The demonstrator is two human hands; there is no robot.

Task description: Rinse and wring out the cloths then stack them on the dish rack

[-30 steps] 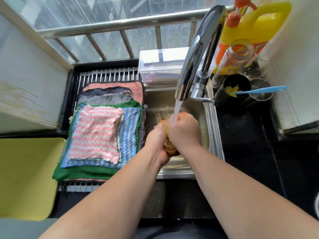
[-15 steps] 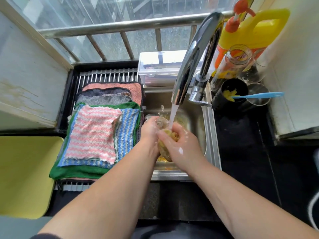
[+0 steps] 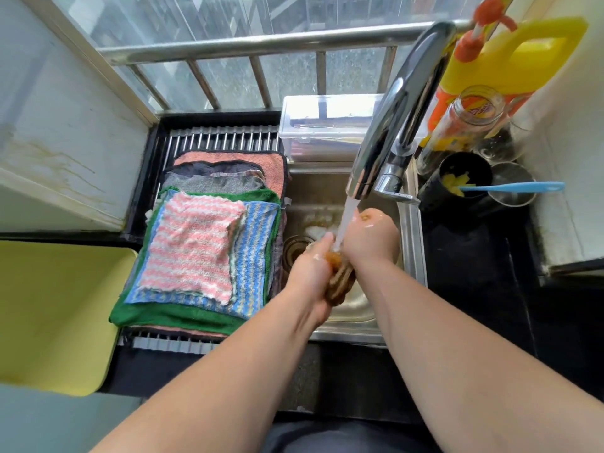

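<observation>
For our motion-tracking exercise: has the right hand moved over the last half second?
Yes. The right hand has risen toward the faucet spout, gripping the brown cloth.

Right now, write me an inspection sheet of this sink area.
Surface: black counter around a steel sink.
Job's things: brown cloth bunched under the running water; cloth stack, pink striped one on top, lying on the dish rack.
Clutter: yellow jug, glass jar, black cup holding a blue utensil, clear box, yellow tray.
Fingers: left hand and right hand both grip the brown cloth.
Cables: nothing seen.
Surroundings: faucet running; window railing behind.
</observation>
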